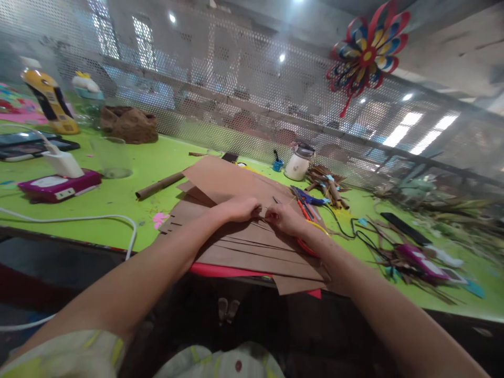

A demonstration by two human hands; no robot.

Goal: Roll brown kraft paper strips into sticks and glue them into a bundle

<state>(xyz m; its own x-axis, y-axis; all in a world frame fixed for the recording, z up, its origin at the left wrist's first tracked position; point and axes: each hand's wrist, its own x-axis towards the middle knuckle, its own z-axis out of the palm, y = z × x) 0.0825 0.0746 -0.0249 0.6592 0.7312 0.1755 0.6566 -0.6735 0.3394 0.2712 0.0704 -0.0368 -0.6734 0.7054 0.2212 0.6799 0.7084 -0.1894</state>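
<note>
Sheets of brown paper (244, 257) look light, stiffish and creasable, best held by their edges; left hand (244, 209) and right hand (286, 218) curl close over them, any pinch unclear

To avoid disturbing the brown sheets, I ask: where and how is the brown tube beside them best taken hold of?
Probably grip the brown tube around its middle, coming from above on the left side: it lies long and narrow on the green table, its left end free and its right end close to the brown sheets.
</note>
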